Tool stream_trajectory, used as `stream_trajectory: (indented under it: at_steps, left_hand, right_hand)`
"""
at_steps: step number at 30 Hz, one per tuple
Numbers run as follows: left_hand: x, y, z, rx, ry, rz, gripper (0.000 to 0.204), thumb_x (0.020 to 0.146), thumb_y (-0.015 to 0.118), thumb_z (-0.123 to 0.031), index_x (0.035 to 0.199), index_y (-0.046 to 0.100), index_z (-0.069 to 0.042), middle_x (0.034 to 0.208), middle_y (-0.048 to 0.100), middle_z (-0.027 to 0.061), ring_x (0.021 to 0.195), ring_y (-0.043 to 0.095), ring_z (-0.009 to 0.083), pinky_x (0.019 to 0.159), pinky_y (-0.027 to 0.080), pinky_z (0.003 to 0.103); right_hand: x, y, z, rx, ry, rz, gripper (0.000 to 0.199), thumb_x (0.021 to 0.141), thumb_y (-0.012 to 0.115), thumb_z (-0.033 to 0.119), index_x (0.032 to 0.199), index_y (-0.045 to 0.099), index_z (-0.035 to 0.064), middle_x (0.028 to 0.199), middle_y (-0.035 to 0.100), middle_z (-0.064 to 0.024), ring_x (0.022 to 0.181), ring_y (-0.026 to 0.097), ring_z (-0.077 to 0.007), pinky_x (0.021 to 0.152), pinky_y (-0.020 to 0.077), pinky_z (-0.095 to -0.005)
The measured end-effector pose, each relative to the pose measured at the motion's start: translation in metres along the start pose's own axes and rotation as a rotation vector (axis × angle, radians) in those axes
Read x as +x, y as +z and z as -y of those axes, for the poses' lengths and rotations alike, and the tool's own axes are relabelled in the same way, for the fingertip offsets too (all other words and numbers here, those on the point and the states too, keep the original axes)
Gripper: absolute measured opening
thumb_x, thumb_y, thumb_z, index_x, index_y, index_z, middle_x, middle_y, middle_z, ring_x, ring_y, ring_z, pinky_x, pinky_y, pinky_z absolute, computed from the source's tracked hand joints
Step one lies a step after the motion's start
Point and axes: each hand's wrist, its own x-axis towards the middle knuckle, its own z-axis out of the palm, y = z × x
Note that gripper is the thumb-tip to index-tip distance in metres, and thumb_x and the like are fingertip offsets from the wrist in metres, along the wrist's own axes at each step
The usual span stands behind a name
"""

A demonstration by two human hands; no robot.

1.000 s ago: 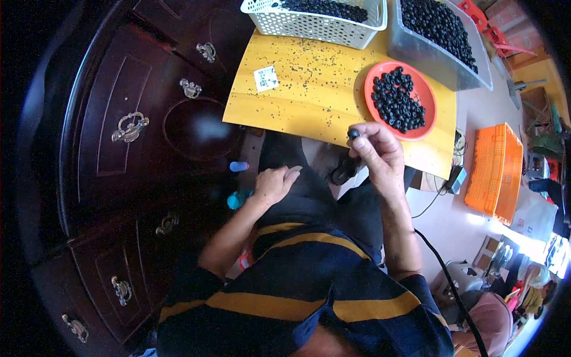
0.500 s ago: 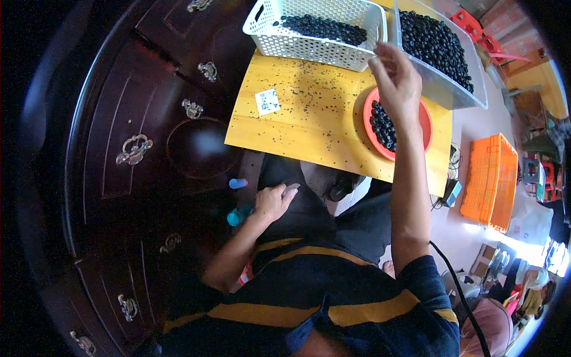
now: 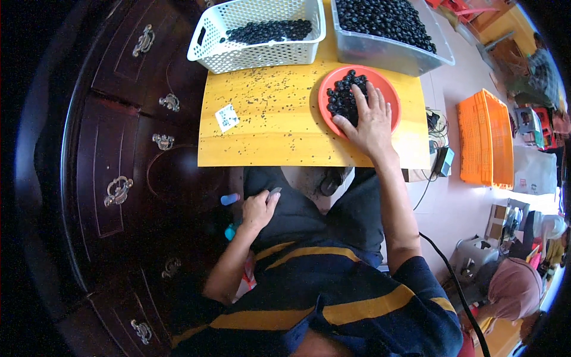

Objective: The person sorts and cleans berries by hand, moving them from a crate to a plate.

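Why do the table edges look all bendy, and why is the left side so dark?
Head view: the fisheye lens curves the yellow table edges near the rim; the dark wooden cabinet sits in shade, while the floor at right glares; right hand on the orange plate is sharp.

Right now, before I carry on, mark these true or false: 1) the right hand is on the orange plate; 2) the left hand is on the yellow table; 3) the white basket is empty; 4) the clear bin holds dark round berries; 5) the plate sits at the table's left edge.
1) True: the right hand lies spread over the dark berries on the orange plate.
2) False: the left hand rests on the person's lap, below the yellow table.
3) False: the white basket holds a layer of dark berries.
4) True: the clear bin is filled with dark round berries.
5) False: the plate sits on the table's right side, in front of the clear bin.
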Motion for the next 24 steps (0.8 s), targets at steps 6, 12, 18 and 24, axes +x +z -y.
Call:
stream_trajectory:
  at_steps: [6, 12, 18, 24]
  left_hand:
    - [-0.003, -0.004, -0.012, 0.068, 0.009, -0.026, 0.046, 0.098, 0.055, -0.047, 0.081, 0.062, -0.005, 0.070, 0.063, 0.0255, 0.069, 0.063, 0.0482, 0.060, 0.046, 0.057]
    - [-0.003, -0.001, -0.007, 0.079, 0.010, -0.024, 0.046, 0.098, 0.055, -0.047, 0.080, 0.062, -0.005, 0.070, 0.063, 0.0259, 0.069, 0.062, 0.0485, 0.060, 0.046, 0.056]
    - [-0.002, 0.002, -0.003, 0.075, -0.003, -0.019, 0.045, 0.096, 0.054, -0.049, 0.079, 0.062, -0.008, 0.072, 0.065, 0.0258, 0.070, 0.063, 0.0484, 0.062, 0.048, 0.059]
    - [-0.002, 0.001, -0.004, 0.066, -0.027, -0.022, 0.043, 0.097, 0.058, -0.043, 0.078, 0.060, -0.004, 0.071, 0.063, 0.0251, 0.070, 0.062, 0.0480, 0.059, 0.046, 0.055]
  right_hand:
    - [0.001, 0.002, -0.007, 0.028, 0.021, 0.013, 0.066, 0.084, 0.068, 0.042, 0.141, 0.053, 0.0132, 0.150, 0.042, -0.0224, 0.140, 0.038, -0.0412, 0.114, 0.0301, -0.0597]
    - [0.011, 0.006, -0.016, 0.112, 0.031, -0.088, 0.059, 0.085, 0.065, 0.032, 0.139, 0.053, 0.0094, 0.146, 0.046, -0.0219, 0.138, 0.041, -0.0407, 0.112, 0.0329, -0.0591]
    - [0.045, 0.010, -0.003, 0.047, 0.022, -0.131, 0.059, 0.089, 0.066, 0.037, 0.139, 0.053, 0.0089, 0.145, 0.046, -0.0224, 0.135, 0.044, -0.0405, 0.111, 0.0365, -0.0530]
    - [0.049, 0.013, 0.000, 0.063, 0.004, -0.076, 0.053, 0.090, 0.066, 0.039, 0.133, 0.058, 0.0098, 0.139, 0.052, -0.0200, 0.129, 0.050, -0.0384, 0.105, 0.0447, -0.0512]
